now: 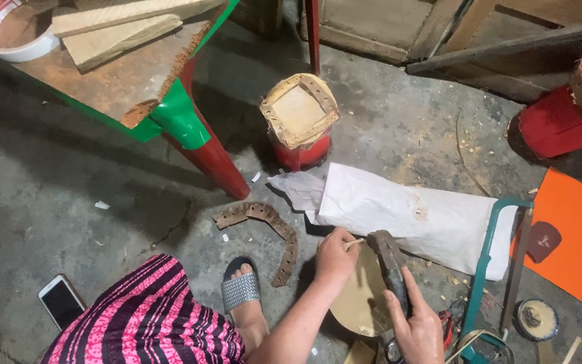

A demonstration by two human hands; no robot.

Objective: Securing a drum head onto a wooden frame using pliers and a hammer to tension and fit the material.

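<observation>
Lower centre of frame, left hand (335, 258) pinching a thin stick (354, 243), right hand (415, 323) gripping a dark curved piece (390, 264), white sack (412, 219) just behind.

Left hand (335, 257): closed in a loose fist, knuckles up, thumb and fingertips pinched together at its far side.
Left forearm: bare, rising from the lower middle of the view and angling up and to the right.
Right hand (415, 323): low on the right, back of the hand up, fingers curled forward in a grip, thumb lying along the left side.
Spacing: the two hands are near each other, not touching.
Foot: one sandalled foot, toes pointing forward.
</observation>
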